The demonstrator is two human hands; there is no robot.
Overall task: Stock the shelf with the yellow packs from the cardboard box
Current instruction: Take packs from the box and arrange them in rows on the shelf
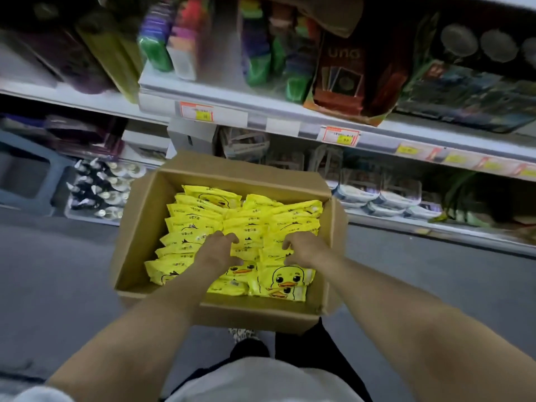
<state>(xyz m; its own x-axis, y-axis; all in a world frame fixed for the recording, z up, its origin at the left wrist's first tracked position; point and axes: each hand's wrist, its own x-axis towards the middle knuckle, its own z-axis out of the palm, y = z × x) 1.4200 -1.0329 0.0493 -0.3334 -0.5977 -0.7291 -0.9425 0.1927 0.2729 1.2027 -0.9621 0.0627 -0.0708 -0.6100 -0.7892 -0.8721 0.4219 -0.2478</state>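
Your forearms, both: they reach down from the near edge into the cardboard box.
Left hand and right hand: side by side and equally near, each with fingers and thumb curled round yellow packs at the box's middle.
Packs: overlapped rows running away from you, long axes crosswise, directly under both grips.
Shelf: beyond the box and higher.
Unclear: how many packs each hand holds, the intended gap, and the blurred shelf goods.
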